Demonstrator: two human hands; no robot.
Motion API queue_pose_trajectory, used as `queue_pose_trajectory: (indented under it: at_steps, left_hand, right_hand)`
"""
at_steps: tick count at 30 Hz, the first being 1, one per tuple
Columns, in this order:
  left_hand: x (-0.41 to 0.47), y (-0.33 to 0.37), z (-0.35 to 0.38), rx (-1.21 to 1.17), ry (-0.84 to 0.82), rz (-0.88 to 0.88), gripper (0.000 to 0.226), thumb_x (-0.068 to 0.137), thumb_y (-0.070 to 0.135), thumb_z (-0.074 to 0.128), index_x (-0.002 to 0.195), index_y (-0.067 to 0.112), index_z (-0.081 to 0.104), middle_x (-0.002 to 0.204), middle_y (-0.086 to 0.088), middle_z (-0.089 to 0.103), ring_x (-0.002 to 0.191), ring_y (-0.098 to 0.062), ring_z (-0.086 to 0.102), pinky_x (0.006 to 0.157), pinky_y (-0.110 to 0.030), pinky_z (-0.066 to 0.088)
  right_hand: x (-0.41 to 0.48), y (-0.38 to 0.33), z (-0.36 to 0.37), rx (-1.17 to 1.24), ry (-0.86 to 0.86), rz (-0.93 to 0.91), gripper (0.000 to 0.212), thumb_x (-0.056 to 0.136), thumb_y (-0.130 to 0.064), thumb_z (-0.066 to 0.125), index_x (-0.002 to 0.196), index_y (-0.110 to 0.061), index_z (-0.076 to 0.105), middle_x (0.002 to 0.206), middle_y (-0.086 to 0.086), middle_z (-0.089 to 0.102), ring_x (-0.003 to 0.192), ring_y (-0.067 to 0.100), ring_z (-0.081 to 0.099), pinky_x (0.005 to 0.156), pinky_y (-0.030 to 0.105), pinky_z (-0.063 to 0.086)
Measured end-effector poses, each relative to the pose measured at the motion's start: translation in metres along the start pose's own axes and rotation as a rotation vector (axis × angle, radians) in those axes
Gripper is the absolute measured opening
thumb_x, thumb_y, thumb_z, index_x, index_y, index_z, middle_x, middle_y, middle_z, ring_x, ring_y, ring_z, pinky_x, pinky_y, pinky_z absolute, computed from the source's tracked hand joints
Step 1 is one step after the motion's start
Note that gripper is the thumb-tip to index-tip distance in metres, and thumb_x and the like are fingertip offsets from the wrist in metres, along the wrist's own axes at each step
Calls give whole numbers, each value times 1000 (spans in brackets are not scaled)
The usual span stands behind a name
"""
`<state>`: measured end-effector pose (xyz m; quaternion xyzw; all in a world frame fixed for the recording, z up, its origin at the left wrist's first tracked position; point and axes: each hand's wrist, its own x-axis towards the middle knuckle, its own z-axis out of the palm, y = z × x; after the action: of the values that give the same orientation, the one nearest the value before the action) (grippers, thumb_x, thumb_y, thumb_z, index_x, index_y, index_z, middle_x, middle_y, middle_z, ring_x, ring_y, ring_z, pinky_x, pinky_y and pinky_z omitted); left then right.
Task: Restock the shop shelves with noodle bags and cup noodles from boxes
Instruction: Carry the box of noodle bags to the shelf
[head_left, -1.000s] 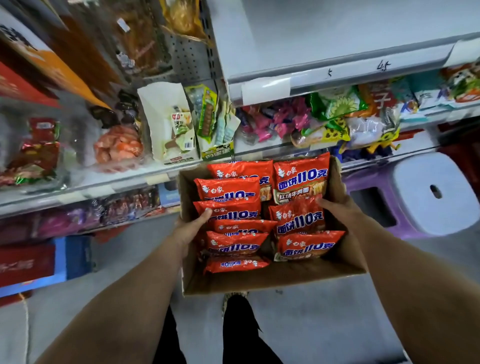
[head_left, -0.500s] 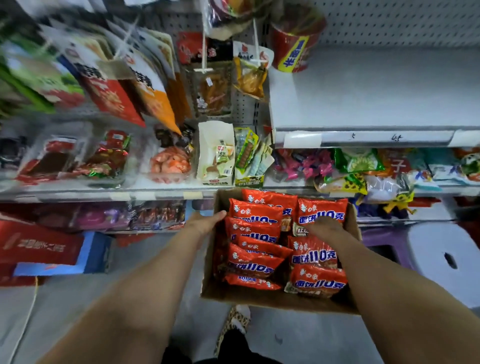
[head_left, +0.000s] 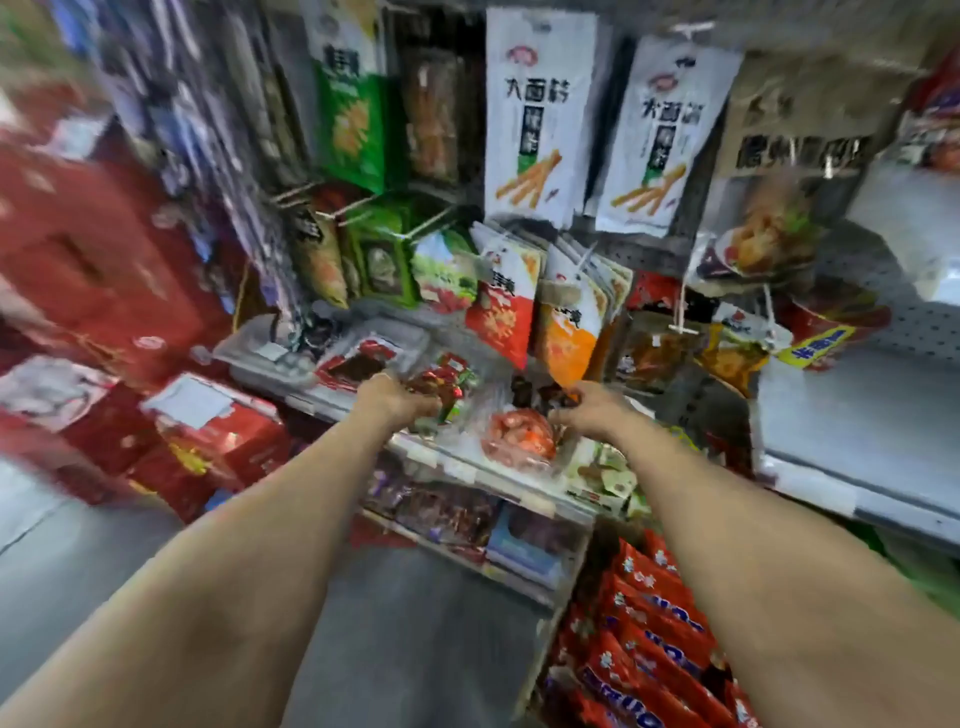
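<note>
The cardboard box of red noodle bags (head_left: 649, 639) sits low at the bottom right, with neither hand on it. Both arms reach forward to the middle shelf (head_left: 467, 467). My left hand (head_left: 395, 400) rests with curled fingers on a clear pack of red and green snacks (head_left: 447, 384). My right hand (head_left: 587, 410) is curled at a dark snack pack just above a clear tub of pink snacks (head_left: 519, 436). Motion blur hides whether either hand grips anything. A red cup noodle (head_left: 826, 332) stands at the back of the bare grey shelf (head_left: 857, 426) on the right.
Hanging snack bags (head_left: 535, 119) fill the pegboard above the shelf. Red cartons (head_left: 218, 441) are stacked on the floor at the left. Lower shelves hold more packets (head_left: 447, 514). Grey floor (head_left: 395, 623) lies between my arms.
Both hands have let go of the box and moved up to the snack packs on the middle shelf. The box now lies low at the right, and the view has swung left and upward.
</note>
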<state>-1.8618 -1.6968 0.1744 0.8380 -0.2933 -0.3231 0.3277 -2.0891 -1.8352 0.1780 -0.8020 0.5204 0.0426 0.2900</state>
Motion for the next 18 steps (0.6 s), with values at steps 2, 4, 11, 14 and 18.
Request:
queue_pose_trajectory:
  at_steps: [2,4,11,14,18]
  left_hand:
    - [-6,-4,-58,142,169,47,63,80,39,79,129,6,58,130,-12,62,123,-28,56,98,-32,42]
    - [-11,-14,-116,232,261,71,62,79,41,78,128,8,59,127,-15,63,120,-31,57,96,-35,44]
    - [-46,-62,-298,340,595,94,51,73,37,82,114,12,67,118,-15,64,118,-32,51,95,-35,43]
    - [-66,-92,-362,335,689,37,56,71,42,83,118,18,65,121,-11,61,115,-30,54,95,-37,46]
    - [-88,-142,-432,338,794,-35,58,68,47,83,116,20,67,119,-11,63,107,-29,61,92,-39,52]
  right_hand:
    - [6,-61,-7,-37,33,-115,62,93,-41,67,145,-14,48,141,11,57,125,31,57,94,32,47]
    - [6,-121,-11,-76,71,-237,66,91,-41,70,148,-17,45,146,9,53,130,30,53,100,32,44]
    - [-18,-321,-1,-117,154,-559,70,86,-45,73,147,-27,44,144,7,55,128,30,54,99,34,46]
    - [-32,-399,15,-139,172,-672,71,85,-48,72,147,-27,44,146,7,53,128,30,54,99,35,47]
    - [-51,-488,49,-156,146,-804,70,85,-50,72,145,-25,45,142,7,55,128,29,53,102,36,44]
